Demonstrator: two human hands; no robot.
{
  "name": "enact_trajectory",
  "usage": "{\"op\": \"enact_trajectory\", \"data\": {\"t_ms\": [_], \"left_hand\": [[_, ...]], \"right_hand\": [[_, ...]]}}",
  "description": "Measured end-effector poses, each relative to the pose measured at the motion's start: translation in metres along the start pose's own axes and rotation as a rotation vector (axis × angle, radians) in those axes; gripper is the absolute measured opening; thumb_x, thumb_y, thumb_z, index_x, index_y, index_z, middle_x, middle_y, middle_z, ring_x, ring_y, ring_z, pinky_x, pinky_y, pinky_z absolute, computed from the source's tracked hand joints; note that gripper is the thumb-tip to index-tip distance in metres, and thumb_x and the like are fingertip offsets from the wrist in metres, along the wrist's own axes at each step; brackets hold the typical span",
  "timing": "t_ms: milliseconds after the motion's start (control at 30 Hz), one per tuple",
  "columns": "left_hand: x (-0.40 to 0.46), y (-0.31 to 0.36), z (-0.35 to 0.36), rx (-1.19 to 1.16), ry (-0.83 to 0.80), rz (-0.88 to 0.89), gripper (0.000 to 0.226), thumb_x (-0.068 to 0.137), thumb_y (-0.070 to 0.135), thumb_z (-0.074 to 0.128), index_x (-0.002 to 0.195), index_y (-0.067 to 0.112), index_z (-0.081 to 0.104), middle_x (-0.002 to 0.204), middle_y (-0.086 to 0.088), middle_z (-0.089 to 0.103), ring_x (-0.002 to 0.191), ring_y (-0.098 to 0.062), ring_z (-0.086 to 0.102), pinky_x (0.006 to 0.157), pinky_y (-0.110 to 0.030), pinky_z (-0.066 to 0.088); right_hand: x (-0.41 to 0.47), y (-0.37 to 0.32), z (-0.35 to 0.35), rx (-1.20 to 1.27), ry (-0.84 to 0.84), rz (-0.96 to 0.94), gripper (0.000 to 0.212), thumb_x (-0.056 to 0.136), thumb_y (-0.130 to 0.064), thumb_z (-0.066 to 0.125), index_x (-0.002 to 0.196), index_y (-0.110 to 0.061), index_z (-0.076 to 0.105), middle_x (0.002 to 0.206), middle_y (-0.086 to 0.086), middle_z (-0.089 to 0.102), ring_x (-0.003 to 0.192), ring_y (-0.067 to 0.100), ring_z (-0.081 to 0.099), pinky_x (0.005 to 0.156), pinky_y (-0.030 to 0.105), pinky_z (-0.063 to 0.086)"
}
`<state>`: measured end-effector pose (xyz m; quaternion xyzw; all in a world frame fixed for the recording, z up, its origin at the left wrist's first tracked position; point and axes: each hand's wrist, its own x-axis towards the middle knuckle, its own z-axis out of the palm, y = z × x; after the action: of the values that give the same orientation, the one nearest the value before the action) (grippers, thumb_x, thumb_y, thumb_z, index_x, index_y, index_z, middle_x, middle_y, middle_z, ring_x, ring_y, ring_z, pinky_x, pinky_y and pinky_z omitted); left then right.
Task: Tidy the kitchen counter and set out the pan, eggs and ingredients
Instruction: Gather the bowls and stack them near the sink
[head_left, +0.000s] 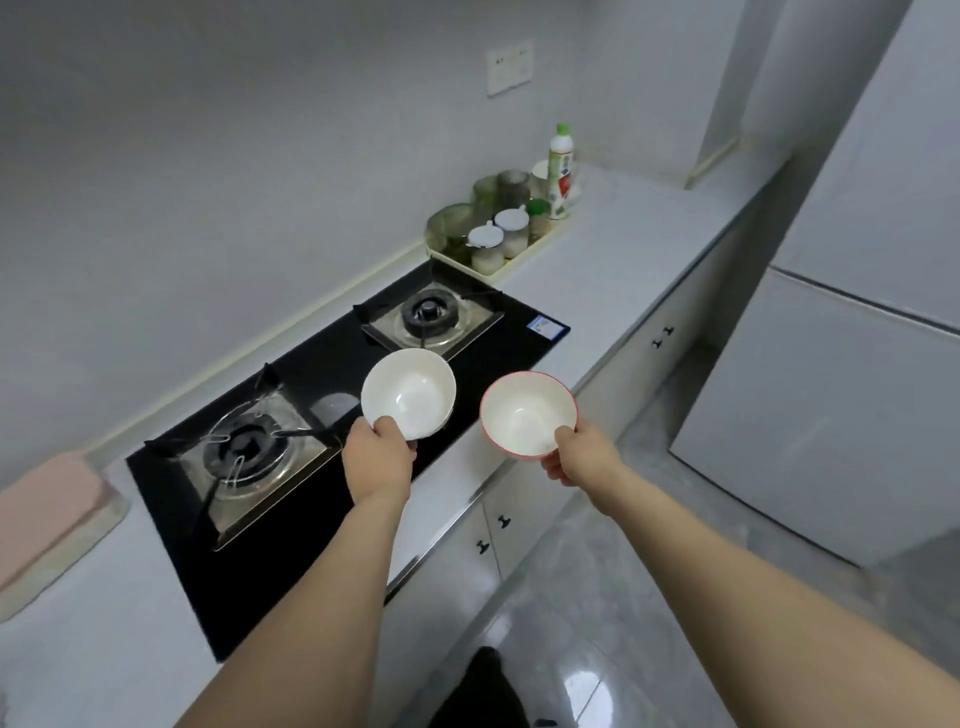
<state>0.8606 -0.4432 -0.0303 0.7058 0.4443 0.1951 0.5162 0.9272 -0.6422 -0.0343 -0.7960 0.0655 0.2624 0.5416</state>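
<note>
My left hand (379, 457) pinches the near rim of a plain white bowl (408, 391), held in the air above the front edge of the black gas hob (332, 353). To its right, my right hand (576, 454) grips the near rim of a white bowl with a red outside (525, 413), held beyond the counter's front edge. Both bowls look empty. No pan or eggs are in view.
Two burners sit in the hob, one at left (249, 447), one further back (431, 314). A tray of jars (493, 228) and a green-capped bottle (561, 171) stand by the wall. A pink cloth (47, 504) lies far left. A fridge (831, 405) stands right.
</note>
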Motion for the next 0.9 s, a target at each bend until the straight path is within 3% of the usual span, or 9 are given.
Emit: {"op": "enact_trajectory", "data": {"t_ms": [167, 367, 533, 800, 900], "left_hand": [[0.01, 0.021, 0.057, 0.095, -0.095, 0.041, 0.031, 0.093, 0.019, 0.034, 0.109, 0.004, 0.056, 0.091, -0.017, 0.07, 0.053, -0.013, 0.061, 0.049, -0.023, 0.043], [0.05, 0.052, 0.139, 0.042, -0.163, 0.054, 0.036, 0.092, 0.019, 0.035, 0.118, 0.004, 0.055, 0.092, -0.016, 0.069, 0.056, -0.013, 0.061, 0.054, -0.025, 0.048], [0.093, 0.097, 0.206, 0.029, -0.197, 0.09, 0.035, 0.094, 0.016, 0.034, 0.119, 0.002, 0.054, 0.098, -0.019, 0.068, 0.056, -0.012, 0.06, 0.044, -0.018, 0.042], [0.161, 0.164, 0.295, 0.076, -0.199, 0.109, 0.023, 0.092, 0.027, 0.035, 0.101, 0.014, 0.052, 0.09, -0.013, 0.068, 0.077, -0.026, 0.066, 0.075, -0.041, 0.058], [0.177, 0.184, 0.317, 0.105, -0.209, 0.107, 0.028, 0.093, 0.026, 0.036, 0.108, 0.011, 0.055, 0.095, -0.016, 0.067, 0.085, -0.03, 0.066, 0.065, -0.032, 0.054]], "right_hand": [[0.034, 0.004, -0.036, 0.091, 0.08, 0.068, 0.027, 0.091, -0.009, 0.03, 0.111, -0.007, 0.048, 0.068, 0.012, 0.06, 0.059, 0.022, 0.052, 0.056, 0.028, 0.04], [0.105, -0.018, -0.074, 0.122, 0.141, 0.067, 0.027, 0.091, -0.008, 0.03, 0.107, -0.002, 0.051, 0.071, 0.015, 0.06, 0.057, 0.023, 0.051, 0.057, 0.029, 0.039], [0.171, -0.059, -0.107, 0.094, 0.17, 0.081, 0.021, 0.092, -0.007, 0.03, 0.102, -0.005, 0.049, 0.073, 0.016, 0.061, 0.059, 0.022, 0.052, 0.06, 0.03, 0.041], [0.266, -0.12, -0.157, 0.119, 0.218, 0.072, 0.02, 0.094, -0.008, 0.029, 0.105, -0.005, 0.046, 0.074, 0.015, 0.061, 0.059, 0.021, 0.054, 0.061, 0.031, 0.042], [0.294, -0.133, -0.171, 0.136, 0.223, 0.063, 0.021, 0.093, -0.008, 0.029, 0.1, -0.005, 0.048, 0.072, 0.013, 0.061, 0.059, 0.021, 0.054, 0.062, 0.032, 0.042]]}}
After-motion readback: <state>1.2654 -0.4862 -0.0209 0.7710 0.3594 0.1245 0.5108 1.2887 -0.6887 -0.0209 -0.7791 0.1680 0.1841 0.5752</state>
